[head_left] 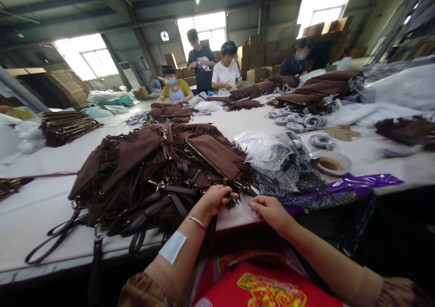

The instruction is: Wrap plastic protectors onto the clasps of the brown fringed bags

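Note:
A large heap of brown fringed bags with dark straps and gold clasps lies before me at the table's near edge. One flat zipped brown pouch rests on top at the right. My left hand is closed at the near right edge of the heap, with dark fringe at its fingers. A little to the right, my right hand is closed in a pinch just above the white table edge. What sits between its fingertips is too small to make out.
Right of the heap are clear plastic bags, speckled grey fabric, purple plastic, a tape roll and grey coils. A strap hangs over the table edge. Several people work across the table.

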